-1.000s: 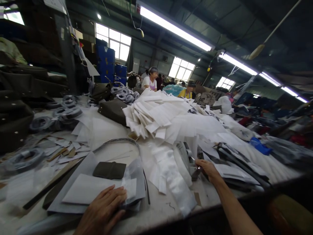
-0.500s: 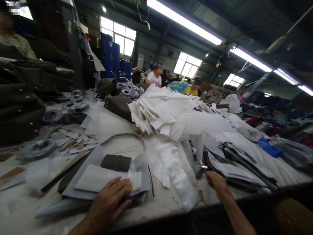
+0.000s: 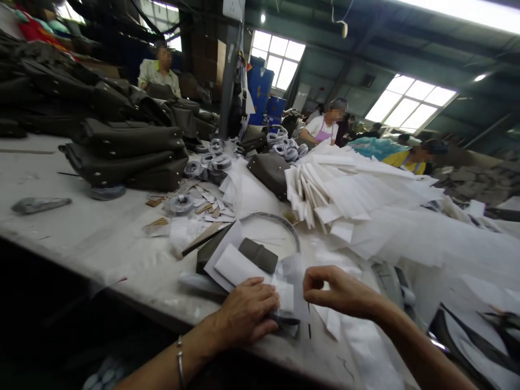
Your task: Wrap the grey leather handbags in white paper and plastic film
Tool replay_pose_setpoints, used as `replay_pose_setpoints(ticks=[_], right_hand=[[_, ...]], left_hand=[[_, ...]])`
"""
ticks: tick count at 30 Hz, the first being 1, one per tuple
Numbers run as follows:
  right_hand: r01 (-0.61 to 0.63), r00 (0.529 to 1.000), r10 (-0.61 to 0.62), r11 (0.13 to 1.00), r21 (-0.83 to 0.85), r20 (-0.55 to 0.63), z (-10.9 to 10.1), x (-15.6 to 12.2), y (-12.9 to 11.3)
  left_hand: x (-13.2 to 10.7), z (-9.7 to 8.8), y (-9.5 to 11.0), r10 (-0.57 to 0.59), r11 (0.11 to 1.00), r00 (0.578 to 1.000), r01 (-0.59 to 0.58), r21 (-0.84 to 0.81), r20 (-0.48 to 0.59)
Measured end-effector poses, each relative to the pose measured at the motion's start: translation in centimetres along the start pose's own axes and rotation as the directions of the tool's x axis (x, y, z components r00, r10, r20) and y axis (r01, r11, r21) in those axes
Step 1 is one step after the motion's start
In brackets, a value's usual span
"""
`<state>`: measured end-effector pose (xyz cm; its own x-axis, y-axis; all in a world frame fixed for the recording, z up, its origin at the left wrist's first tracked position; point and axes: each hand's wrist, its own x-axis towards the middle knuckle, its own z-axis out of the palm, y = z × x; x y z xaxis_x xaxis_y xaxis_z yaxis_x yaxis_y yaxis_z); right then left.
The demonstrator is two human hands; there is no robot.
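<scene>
My left hand (image 3: 252,310) lies flat, fingers together, on a folded white foam sheet (image 3: 239,266). Under that is a dark grey-green bag (image 3: 211,250) with a pale sheet over it. A small dark flap piece (image 3: 259,254) rests beside the foam, and the bag's wrapped handle (image 3: 280,222) arches behind. Just right of the bag, my right hand (image 3: 337,290) is raised with curled fingers meeting the thumb; anything pinched there is too small to make out. A grey tape dispenser (image 3: 392,284) stands partly behind my right forearm.
A heap of white foam sheets (image 3: 345,184) fills the table behind. Stacked dark bags (image 3: 125,154) stand at left, near wrapped coils (image 3: 211,162) and card scraps (image 3: 211,208). More wrapped pieces (image 3: 471,336) lie at right. Co-workers (image 3: 323,127) sit across the tables.
My view has swung left. My right hand has left the tape dispenser and come over to the bag's right edge. My left hand stays on the foam sheet.
</scene>
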<state>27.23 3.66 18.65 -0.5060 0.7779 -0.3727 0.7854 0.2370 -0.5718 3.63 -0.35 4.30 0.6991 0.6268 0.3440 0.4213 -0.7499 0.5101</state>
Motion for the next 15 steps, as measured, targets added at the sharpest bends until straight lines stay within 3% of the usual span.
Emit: replay_pose_setpoints(ticks=[2, 4, 6, 10, 15], right_hand=[[0.061, 0.991, -0.023, 0.957, -0.282, 0.135, 0.4, 4.0, -2.1], [0.129, 0.972, 0.005, 0.825, -0.55, 0.235, 1.3, 7.3, -3.0], [0.172, 0.959, 0.04, 0.702, -0.691, 0.279, 2.4, 9.8, -3.1], [0.219, 0.952, 0.047, 0.591, -0.777, 0.304, 4.4, 12.6, -3.1], [0.282, 0.958, -0.112, 0.52, -0.806, 0.263, 5.0, 13.3, -2.4]], left_hand=[[0.1, -0.2, 0.1, -0.005, 1.0, 1.0, 0.004, 0.009, 0.016], [0.2, -0.3, 0.1, -0.002, 1.0, 1.0, 0.001, 0.019, 0.025], [0.2, -0.3, 0.0, 0.004, 1.0, 0.999, -0.005, 0.028, 0.032], [0.2, 0.0, -0.2, 0.009, 0.999, 0.999, -0.01, 0.032, 0.041], [0.2, 0.3, -0.4, 0.001, 1.0, 1.0, -0.002, 0.029, 0.028]])
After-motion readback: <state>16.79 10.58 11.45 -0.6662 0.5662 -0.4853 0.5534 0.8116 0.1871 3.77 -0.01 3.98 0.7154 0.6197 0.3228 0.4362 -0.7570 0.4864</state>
